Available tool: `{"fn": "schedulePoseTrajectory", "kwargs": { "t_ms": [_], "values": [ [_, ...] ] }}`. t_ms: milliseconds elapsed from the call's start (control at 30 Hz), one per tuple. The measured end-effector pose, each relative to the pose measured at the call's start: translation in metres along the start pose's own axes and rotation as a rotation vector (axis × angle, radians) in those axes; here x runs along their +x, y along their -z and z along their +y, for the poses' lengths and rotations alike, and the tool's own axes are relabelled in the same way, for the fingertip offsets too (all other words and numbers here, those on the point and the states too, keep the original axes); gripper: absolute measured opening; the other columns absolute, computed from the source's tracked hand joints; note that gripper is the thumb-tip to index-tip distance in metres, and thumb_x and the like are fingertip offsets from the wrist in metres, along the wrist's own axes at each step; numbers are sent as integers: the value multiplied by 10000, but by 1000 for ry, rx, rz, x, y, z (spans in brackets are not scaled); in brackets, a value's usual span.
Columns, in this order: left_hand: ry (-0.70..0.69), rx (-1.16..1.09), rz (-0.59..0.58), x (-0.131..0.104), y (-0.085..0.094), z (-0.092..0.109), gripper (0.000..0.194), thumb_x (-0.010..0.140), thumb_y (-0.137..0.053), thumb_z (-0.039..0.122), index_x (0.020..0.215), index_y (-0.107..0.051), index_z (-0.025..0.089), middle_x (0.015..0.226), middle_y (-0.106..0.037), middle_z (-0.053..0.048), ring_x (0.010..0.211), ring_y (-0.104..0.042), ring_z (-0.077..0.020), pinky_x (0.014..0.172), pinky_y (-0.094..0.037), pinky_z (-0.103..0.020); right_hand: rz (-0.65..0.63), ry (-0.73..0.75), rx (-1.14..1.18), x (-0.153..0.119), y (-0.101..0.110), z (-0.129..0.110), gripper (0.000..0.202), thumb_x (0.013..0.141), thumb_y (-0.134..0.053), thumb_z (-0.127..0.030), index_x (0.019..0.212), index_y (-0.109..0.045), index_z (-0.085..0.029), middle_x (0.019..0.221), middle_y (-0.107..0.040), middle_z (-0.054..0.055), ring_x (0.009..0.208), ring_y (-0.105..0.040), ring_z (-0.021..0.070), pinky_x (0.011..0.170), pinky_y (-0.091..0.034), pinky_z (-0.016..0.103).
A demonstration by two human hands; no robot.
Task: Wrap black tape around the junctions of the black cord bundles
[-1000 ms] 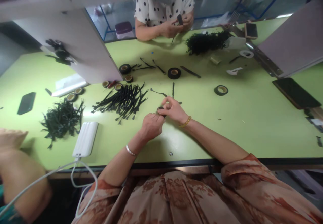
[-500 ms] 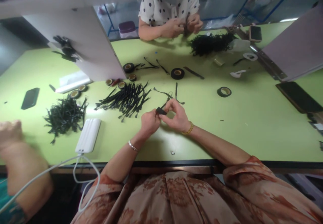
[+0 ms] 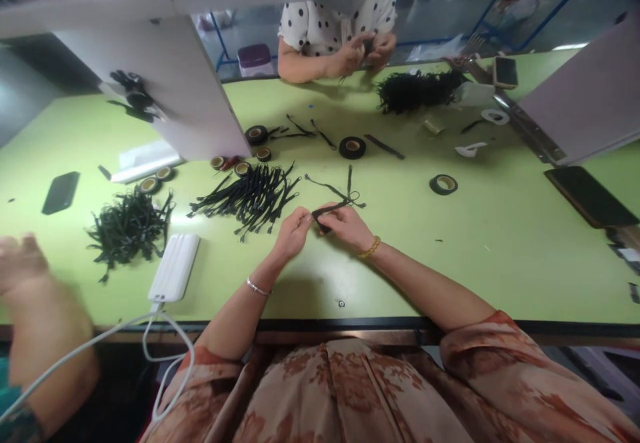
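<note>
My left hand [image 3: 294,231] pinches one end of a short black cable [image 3: 331,209] between thumb and fingers. My right hand [image 3: 350,228] is closed around the same cable just to the right, with a dark piece, perhaps tape, showing under its fingers. A small loop sticks out at the cable's far end. Just beyond the hands lie a few loose thin black cables [image 3: 324,184]. To the left is a heap of black taped cables [image 3: 250,193] with looped ends and small connectors. The fingertips partly hide what they grip.
Rolls of black tape [image 3: 353,138] lie about the green table [image 3: 400,256], another tape roll [image 3: 443,183] to the right. A white power bank [image 3: 175,266] with its cable and a second black heap [image 3: 130,226] are left. A co-worker's arm [image 3: 45,323] is at far left; another person's hands [image 3: 363,53] work opposite.
My right hand has turned over and closed lower on the cable, whose looped end now points away to the right. My left hand has shifted slightly left, fingers pinching.
</note>
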State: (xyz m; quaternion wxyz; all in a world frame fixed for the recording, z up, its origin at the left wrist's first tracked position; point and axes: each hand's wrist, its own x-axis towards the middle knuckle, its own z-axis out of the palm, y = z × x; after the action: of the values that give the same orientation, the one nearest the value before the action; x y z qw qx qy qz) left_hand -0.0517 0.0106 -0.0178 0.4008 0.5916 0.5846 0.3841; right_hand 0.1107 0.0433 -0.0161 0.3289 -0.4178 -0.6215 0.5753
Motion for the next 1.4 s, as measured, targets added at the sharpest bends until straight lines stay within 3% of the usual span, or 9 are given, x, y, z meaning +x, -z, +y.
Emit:
{"fn": "schedulePoseTrajectory", "kwargs": {
  "t_ms": [200,433,600,833,1000,1200,1400],
  "values": [
    [-18,40,-67,-2,0,1,326,896,-443,447,708,-476,183,636,-444,33,625,-400,-116,596,-319,-251,41,-13,-234,-1,2,-1,202,742,-598,-303,862,-667,-155,552,-604,-22,508,-508,119,511,-364,227],
    [-3,-49,-37,1,0,-9,335,867,-505,451,681,-487,174,597,-422,43,585,-376,-101,562,-303,-234,-80,-11,-305,2,9,-12,197,741,-573,-310,824,-656,-152,519,-532,-45,489,-434,101,495,-302,222],
    [37,-89,-53,2,2,-8,300,869,-511,470,775,-504,186,585,-434,55,536,-372,-95,521,-293,-221,-132,-5,-312,2,11,-15,176,753,-549,-278,823,-646,-149,527,-538,-42,494,-449,101,511,-326,223],
    [-23,134,-103,0,6,1,335,870,-490,453,685,-518,175,578,-430,46,572,-365,-100,549,-292,-229,-77,15,-364,2,8,-12,139,759,-573,-259,850,-600,-157,573,-539,-45,516,-447,96,513,-300,226],
    [4,47,-93,0,1,-3,364,895,-429,497,715,-497,187,583,-410,50,571,-356,-106,550,-297,-231,-160,40,-504,3,15,-21,192,793,-564,-257,921,-656,-148,566,-501,-52,522,-422,96,542,-284,243],
    [5,106,-173,-4,1,2,306,907,-470,441,815,-599,180,708,-610,15,636,-472,-111,641,-373,-229,-112,24,-675,2,14,-24,110,781,-569,-231,839,-642,-172,595,-542,-32,550,-443,114,553,-275,253],
    [48,77,-110,1,4,-3,288,855,-520,410,699,-569,172,618,-590,13,555,-445,-104,567,-350,-224,-185,43,-638,1,11,-26,156,780,-529,-189,907,-619,-171,610,-524,-30,562,-453,125,557,-296,248]
  ]
}}
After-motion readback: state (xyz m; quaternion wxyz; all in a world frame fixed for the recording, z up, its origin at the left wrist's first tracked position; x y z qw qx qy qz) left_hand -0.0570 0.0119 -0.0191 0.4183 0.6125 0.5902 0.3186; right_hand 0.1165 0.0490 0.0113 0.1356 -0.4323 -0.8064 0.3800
